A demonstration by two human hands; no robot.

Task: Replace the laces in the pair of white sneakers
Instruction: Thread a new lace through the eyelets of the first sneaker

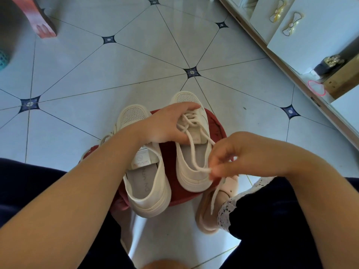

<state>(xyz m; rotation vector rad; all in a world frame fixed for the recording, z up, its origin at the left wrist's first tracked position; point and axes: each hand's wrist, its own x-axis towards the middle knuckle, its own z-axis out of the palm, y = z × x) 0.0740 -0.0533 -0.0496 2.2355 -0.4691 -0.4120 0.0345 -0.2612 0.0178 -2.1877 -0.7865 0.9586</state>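
Two white sneakers stand side by side, toes away from me, on a round red stool (215, 121). My left hand (165, 127) rests across the laced front of the right sneaker (191, 171), fingers spread over the eyelets and thumb under the tongue. My right hand (231, 158) pinches a loop of the cream lace (194, 152) that runs from that shoe's eyelets back over its opening. A loose end of the lace hangs below my right hand. The left sneaker (147, 183) has slack cream laces trailing off its left side.
The stool stands on a pale tiled floor (116, 74) between my knees. My foot in a pink shoe (215, 206) is just right of the stool. A white cabinet (310, 35) with bow handles runs along the right; a red wooden furniture leg (40, 20) is at far left.
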